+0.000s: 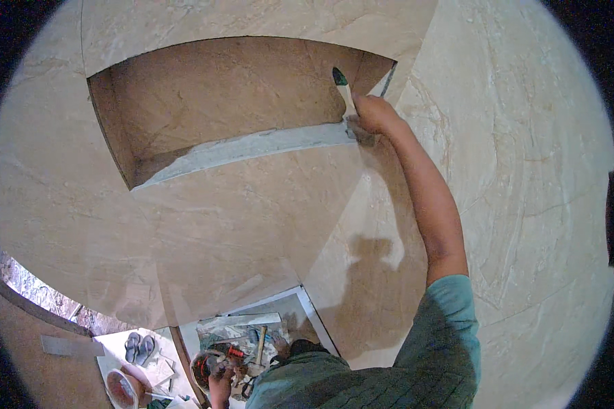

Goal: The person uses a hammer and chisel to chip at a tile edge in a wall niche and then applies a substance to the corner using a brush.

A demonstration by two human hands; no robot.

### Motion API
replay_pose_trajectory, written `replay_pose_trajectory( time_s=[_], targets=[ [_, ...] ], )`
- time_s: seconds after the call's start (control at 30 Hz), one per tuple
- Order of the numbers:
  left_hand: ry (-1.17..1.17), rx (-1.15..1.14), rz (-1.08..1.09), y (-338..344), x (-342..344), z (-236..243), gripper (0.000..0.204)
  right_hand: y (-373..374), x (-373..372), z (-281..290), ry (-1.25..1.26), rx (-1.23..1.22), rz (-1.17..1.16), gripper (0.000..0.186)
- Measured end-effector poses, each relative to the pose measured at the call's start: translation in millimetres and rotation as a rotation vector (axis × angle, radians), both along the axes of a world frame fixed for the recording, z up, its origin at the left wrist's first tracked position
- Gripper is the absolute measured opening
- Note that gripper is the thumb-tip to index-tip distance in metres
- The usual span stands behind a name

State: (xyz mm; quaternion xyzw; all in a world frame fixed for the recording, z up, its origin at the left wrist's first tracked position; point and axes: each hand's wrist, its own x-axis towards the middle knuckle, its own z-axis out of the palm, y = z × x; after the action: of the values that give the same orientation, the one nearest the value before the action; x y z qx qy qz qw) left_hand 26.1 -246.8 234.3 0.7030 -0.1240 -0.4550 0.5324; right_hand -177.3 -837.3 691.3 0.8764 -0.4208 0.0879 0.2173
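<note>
My right hand (375,114) is raised to the right end of a wall niche, closed around a hand tool (348,99) with a pale shaft and a dark green end pointing up. Below my fingers a grey patch (361,133) meets the niche's front edge; whether it is the tool's blade or wet material is unclear. Pale grey material coats part of the niche ledge (252,144). Low in the view, my left hand (220,383) is closed at the rim of a dark bowl (202,368) with a reddish inside. Its fingers are small and partly hidden.
Beige marbled tiles (239,238) surround the niche. Down below lie a hammer (261,344), a red-handled item (235,352) and other cluttered tools. Dark sandals (140,347) and a reddish bucket (123,388) stand on a white surface further left.
</note>
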Motion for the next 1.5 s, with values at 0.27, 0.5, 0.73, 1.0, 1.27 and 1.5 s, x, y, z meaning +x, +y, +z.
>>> replay_pose_trajectory(
  time_s=[0.27, 0.5, 0.73, 1.0, 1.27, 1.5],
  targets=[
    [0.007, -0.003, -0.025, -1, -4, -7, 0.027, -5, 12, -21, -0.191, -0.084, 0.029, 0.030],
    [0.109, 0.002, 0.095, 5, -7, -22, 0.029, -7, 13, -6, -0.043, -0.139, -0.037, 0.042],
    [-0.175, 0.045, 0.010, 12, -2, -12, 0.028, 18, 19, 10, -0.018, 0.011, -0.035, 0.044],
    [0.017, -0.011, 0.056, 8, -1, 4, 0.025, 8, -1, 1, -0.093, -0.023, -0.085, 0.048],
    [0.068, -0.056, 0.043, 16, 2, -30, 0.023, 13, 6, 4, -0.003, -0.006, -0.187, 0.041],
    [-0.089, 0.020, 0.033, 29, 3, -18, 0.029, -19, 10, -16, -0.062, -0.187, -0.053, 0.035]
  ],
)
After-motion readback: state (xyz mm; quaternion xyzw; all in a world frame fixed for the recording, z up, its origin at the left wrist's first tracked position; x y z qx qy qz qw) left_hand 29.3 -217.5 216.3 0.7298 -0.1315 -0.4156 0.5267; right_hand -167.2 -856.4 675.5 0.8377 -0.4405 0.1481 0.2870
